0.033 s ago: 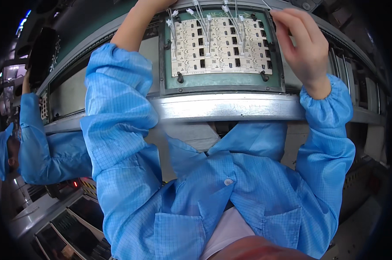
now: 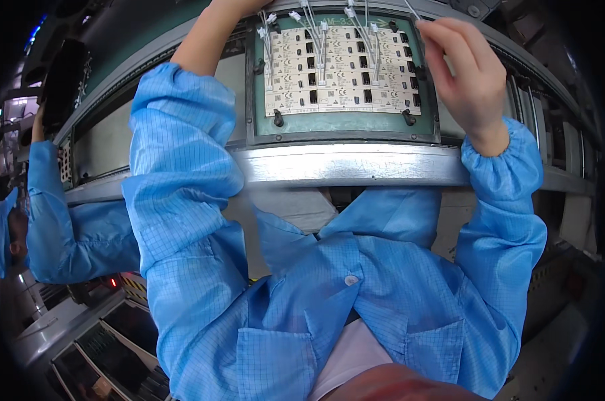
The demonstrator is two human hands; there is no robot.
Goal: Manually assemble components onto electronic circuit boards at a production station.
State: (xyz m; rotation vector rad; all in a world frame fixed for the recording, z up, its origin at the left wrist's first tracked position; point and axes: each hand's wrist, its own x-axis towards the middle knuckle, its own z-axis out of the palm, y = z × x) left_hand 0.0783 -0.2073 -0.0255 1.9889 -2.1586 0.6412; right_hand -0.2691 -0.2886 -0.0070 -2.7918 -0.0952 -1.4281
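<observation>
A panel of white circuit boards with black components lies in a green carrier tray in front of me. Several pale wires with white connectors stand up from the boards and lean toward the far edge. My right hand is over the tray's right side, thumb and forefinger pinched on the end of a thin pale wire that runs out of the top of the picture. My left hand reaches past the tray's far left corner; the top edge cuts it off, so its fingers are hidden.
A shiny metal rail runs along the near side of the tray, close to my body. Black clips sit around the boards. On the left, another person in a blue cap and sleeve reaches toward the line. Dark bins stand at lower left.
</observation>
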